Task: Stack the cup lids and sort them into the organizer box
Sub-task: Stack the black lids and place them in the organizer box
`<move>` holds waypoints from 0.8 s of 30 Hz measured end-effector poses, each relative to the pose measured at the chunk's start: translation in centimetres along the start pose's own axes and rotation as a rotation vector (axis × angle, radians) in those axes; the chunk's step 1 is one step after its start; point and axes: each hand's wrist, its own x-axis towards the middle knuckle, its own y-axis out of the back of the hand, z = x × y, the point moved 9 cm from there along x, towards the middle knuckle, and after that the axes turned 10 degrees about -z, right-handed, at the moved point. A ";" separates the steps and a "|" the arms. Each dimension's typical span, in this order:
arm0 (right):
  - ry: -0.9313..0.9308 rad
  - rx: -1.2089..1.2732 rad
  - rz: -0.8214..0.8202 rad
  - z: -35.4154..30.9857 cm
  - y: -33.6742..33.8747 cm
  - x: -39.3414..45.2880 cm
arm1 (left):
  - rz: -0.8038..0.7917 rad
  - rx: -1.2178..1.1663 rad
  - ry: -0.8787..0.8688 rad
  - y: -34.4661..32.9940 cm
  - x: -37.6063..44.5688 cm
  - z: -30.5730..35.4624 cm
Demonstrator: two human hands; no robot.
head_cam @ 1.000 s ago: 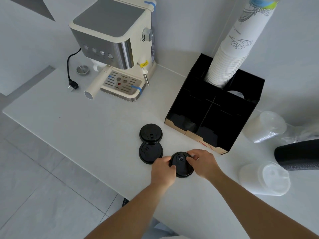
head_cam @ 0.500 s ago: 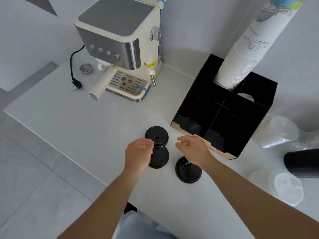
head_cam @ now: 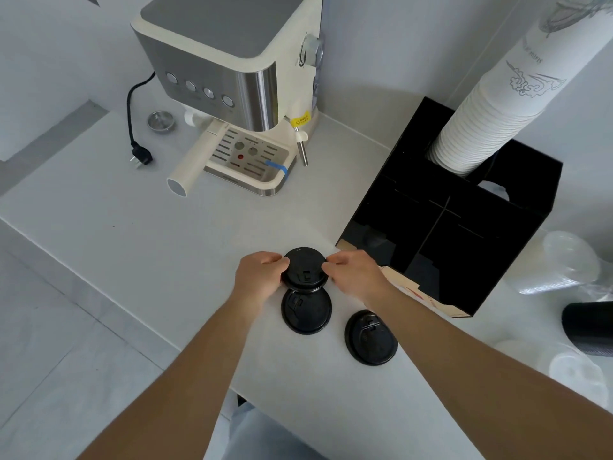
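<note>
Soft, even daylight is filling the scene, and shadows under the lids [head_cam: 306, 315] and hands are staying faint. The black box [head_cam: 464, 234] is reflecting a pale sheen on its front. Wide-angle distortion is bending the cups [head_cam: 491, 104] and the coffee machine [head_cam: 232, 78] outward. The clear lids [head_cam: 564, 257] at the right edge are looking slightly smeared.

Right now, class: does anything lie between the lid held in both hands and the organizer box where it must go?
Nothing visible does. The held lid, pinched by the left hand and right hand, faces bare counter up to the organizer box.
</note>
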 end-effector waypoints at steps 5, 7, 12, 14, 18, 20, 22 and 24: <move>0.067 0.032 0.031 -0.9 0.6 -1.2 | -0.013 -0.157 -0.016 -0.3 -1.0 1.1; 0.098 0.096 0.060 -0.8 1.0 -1.8 | -0.053 -0.256 -0.003 -0.7 -1.7 0.6; 0.134 0.378 0.049 0.6 1.9 -3.7 | -0.155 -0.400 0.012 -3.3 -4.4 -0.4; 0.158 0.501 0.037 1.2 2.0 -4.5 | -0.217 -0.466 0.003 -4.8 -5.8 -0.6; 0.160 0.646 0.104 3.0 2.5 -6.0 | -0.248 -0.622 0.012 -7.2 -7.9 -1.6; 0.148 0.732 0.085 3.8 2.1 -6.9 | -0.215 -0.696 0.004 -8.0 -8.8 -1.9; 0.142 0.775 0.018 4.6 1.1 -8.0 | -0.212 -0.740 -0.016 -9.1 -9.9 -1.9; 0.146 0.791 0.006 5.4 0.7 -8.8 | -0.231 -0.732 -0.011 -10.1 -10.7 -2.3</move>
